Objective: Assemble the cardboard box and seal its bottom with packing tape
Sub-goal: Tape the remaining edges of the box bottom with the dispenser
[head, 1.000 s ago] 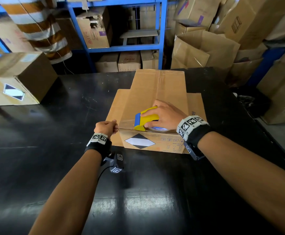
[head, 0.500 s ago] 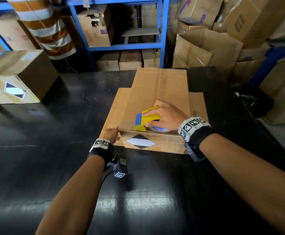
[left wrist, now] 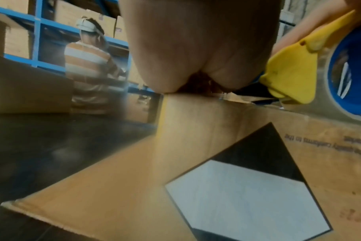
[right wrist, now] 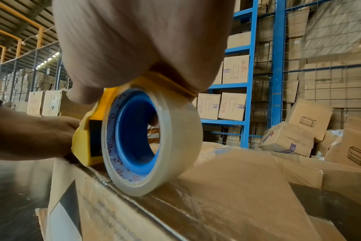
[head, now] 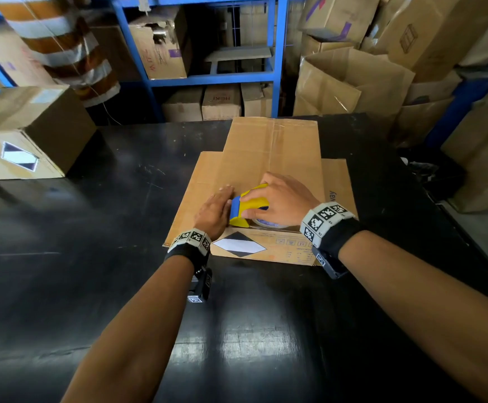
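So right at the near edge of the brown cardboard box (head: 268, 158), which sits middle-right on the shiny black bench (head: 106, 271) with its flaps splayed out flat, both hands are bunched together. The left hand (head: 215, 212) was down at the box's near-left corner pinching the tape end a second ago, and now it's come up on top, lying flat with straight fingers pressing the cardboard just beside the blue blade end of the yellow handheld tape dispenser (head: 247, 206). The right hand (head: 282, 197) hasn't moved, fingers curled over the dispenser's top, and the clear tape roll on its blue core (right wrist: 146, 138) rests right on the box's near top edge. My read: the tape start is stuck down and getting smoothed, so the pull along the seam hasn't started yet. The box's long axis runs away from the person toward the bench's far edge, centre seam in line with it, and the black-and-white diamond label (head: 238, 245) faces the person. Further back, another cardboard box (head: 30, 123) sits at the far-left corner.
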